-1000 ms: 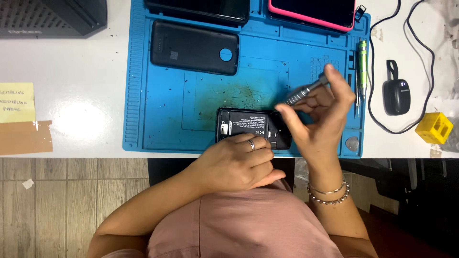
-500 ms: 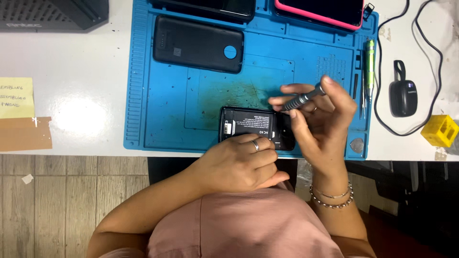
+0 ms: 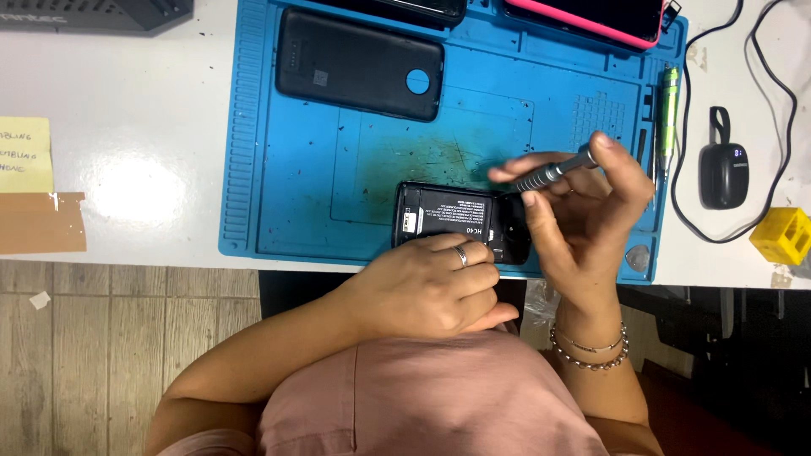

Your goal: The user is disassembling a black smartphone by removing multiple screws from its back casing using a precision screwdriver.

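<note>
An opened black phone (image 3: 452,221) with its battery showing lies near the front edge of a blue work mat (image 3: 287,169). My left hand (image 3: 427,287) rests on the phone's near edge and holds it down; a ring is on one finger. My right hand (image 3: 583,211) grips a grey screwdriver (image 3: 553,173), which lies slanted, its tip pointing left toward the phone's right end. The phone's right end is partly hidden by my right fingers.
A black back cover (image 3: 359,63) lies on the mat's far left. A pink-edged phone (image 3: 591,21) and a green pen-like tool (image 3: 667,114) sit at the far right. Off the mat: black device with cable (image 3: 724,173), yellow block (image 3: 781,235), yellow notes (image 3: 24,156).
My right hand has lowered and tilted the screwdriver flatter, bringing its tip down toward the phone's right end. My left hand has stayed on the phone.
</note>
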